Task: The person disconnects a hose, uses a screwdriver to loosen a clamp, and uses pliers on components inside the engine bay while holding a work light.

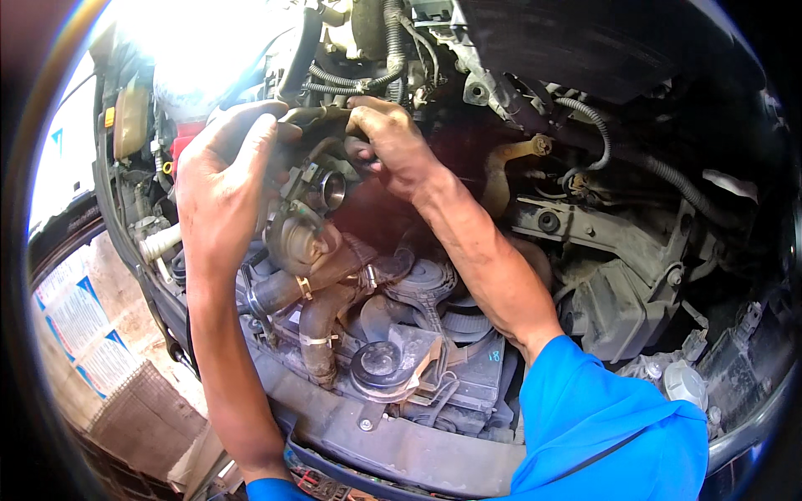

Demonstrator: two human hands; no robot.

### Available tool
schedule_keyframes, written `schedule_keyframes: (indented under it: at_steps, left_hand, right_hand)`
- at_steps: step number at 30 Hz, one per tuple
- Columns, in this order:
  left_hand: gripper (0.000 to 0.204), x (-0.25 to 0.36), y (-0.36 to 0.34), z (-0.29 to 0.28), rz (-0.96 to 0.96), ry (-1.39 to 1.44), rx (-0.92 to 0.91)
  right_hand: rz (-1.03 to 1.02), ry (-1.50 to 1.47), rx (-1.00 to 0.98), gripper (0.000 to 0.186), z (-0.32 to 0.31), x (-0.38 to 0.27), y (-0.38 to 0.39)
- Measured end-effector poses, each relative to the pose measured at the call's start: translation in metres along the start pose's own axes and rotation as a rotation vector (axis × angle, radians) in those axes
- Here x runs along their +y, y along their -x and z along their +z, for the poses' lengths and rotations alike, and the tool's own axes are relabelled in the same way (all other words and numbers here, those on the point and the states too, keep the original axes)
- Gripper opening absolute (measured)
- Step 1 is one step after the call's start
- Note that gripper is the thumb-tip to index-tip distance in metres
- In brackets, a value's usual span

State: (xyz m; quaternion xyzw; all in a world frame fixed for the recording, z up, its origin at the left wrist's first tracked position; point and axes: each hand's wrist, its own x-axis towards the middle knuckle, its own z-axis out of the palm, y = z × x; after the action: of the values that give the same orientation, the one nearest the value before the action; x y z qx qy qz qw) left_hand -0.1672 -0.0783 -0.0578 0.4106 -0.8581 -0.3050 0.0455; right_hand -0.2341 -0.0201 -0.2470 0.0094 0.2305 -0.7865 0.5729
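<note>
Head view: corrugated hose [393, 33] runs beyond left hand [221, 179] and right hand [397, 149]; curled fingers [362, 150] leave each grip unclear.

Well below and to the left of the bare left hand [225, 179], I see white, paper-like printed sheets [77, 313] with blue triangles; their lines are too small for me to read. Far below the bare right hand [391, 146], I make out a short, pale handwritten mark [494, 356] on a dark grey, boxy plastic housing [478, 380].
</note>
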Motion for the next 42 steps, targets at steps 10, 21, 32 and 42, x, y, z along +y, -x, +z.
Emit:
schedule_keyframes:
  at_steps: [10,21,32,42]
  left_hand:
    - [0.026,-0.004,0.004,-0.010,0.081,-0.106,-0.044]
    - [0.026,0.005,-0.004,-0.005,0.183,-0.240,-0.031]
    - [0.036,-0.021,-0.017,-0.004,0.260,-0.236,0.016]
    - [0.038,-0.023,-0.049,0.008,0.531,-0.650,0.019]
  right_hand:
    - [-0.022,0.205,0.005,0.008,0.007,-0.007,0.000]
    - [0.022,-0.063,-0.116,0.053,-0.014,-0.002,-0.003]
    - [-0.050,0.124,-0.174,0.035,-0.017,-0.004,0.000]
    - [-0.857,0.855,-0.092,0.020,-0.033,0.009,-0.020]
